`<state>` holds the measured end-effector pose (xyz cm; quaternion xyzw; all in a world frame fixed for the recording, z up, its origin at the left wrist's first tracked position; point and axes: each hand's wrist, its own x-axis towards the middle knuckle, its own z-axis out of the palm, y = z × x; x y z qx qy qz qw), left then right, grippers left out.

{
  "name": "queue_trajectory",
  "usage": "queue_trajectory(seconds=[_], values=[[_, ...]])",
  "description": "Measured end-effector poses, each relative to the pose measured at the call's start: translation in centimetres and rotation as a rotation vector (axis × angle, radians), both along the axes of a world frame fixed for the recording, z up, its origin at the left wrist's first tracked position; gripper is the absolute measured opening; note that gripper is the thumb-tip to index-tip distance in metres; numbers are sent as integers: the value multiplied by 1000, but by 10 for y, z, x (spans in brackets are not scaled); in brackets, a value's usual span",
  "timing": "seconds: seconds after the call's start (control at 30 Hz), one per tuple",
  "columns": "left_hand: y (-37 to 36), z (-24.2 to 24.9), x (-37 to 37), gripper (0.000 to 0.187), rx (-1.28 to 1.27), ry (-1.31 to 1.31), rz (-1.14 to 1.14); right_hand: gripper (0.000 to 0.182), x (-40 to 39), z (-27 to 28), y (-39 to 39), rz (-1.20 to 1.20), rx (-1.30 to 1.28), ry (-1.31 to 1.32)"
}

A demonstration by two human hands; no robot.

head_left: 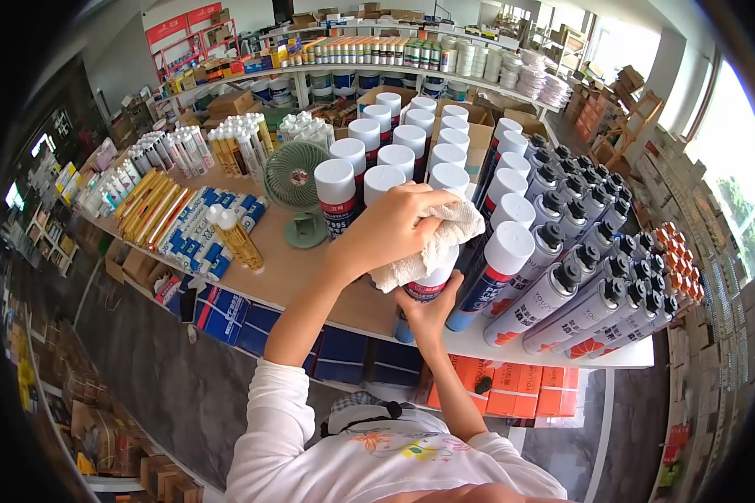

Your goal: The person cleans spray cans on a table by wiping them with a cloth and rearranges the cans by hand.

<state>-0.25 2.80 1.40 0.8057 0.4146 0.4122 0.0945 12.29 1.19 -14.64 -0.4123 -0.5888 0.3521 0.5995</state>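
Observation:
My left hand (394, 222) is closed on a crumpled off-white cloth (449, 230), which lies over the white cap of a spray can (426, 290). Just below, my right hand (432, 314) wraps round the side of that same can, near its dark red and blue label. The can is upright at the table's front edge, its lower part partly hidden by my fingers. Behind and beside it stand several white-capped cans (335, 189). To the right of my hands is another row of white-capped cans (507, 249).
Silver-grey canisters with black nozzles (534, 302) fill the right of the table (352, 303). A green fan (297, 176) stands left of the cans. Further left are gold tubes (236, 239) and blue-and-white packs (197, 230). Orange boxes (516, 390) sit below. Stocked shelves (344, 69) stand behind.

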Motion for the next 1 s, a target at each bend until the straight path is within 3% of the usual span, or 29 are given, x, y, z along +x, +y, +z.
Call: queue_trajectory(seconds=[0.07,0.13,0.2,0.33,0.53,0.6,0.73,0.93,1.0], values=[[-4,-9,-7,36,-37,-86,15,73,2,-4,-1,16,12,1],[-12,-19,-9,36,-301,-416,42,73,4,-6,-3,22,24,6],[-17,-26,-8,37,-312,-466,29,73,3,-8,-4,-9,123,-42],[-23,-37,1,33,-407,-872,-57,78,6,-9,-3,58,84,-13],[-29,-46,-6,34,-450,-1008,-129,77,6,-7,1,29,124,7],[-26,-57,-10,35,-388,-1044,-124,82,14,-5,13,262,69,9],[-31,-60,-9,33,-371,-1160,-104,92,25,5,26,423,-13,-73],[-35,-91,-14,28,-343,-1204,-167,105,26,-2,21,382,-36,-69],[-34,-110,-17,28,-251,-1185,-105,97,25,4,6,351,-32,-59]])
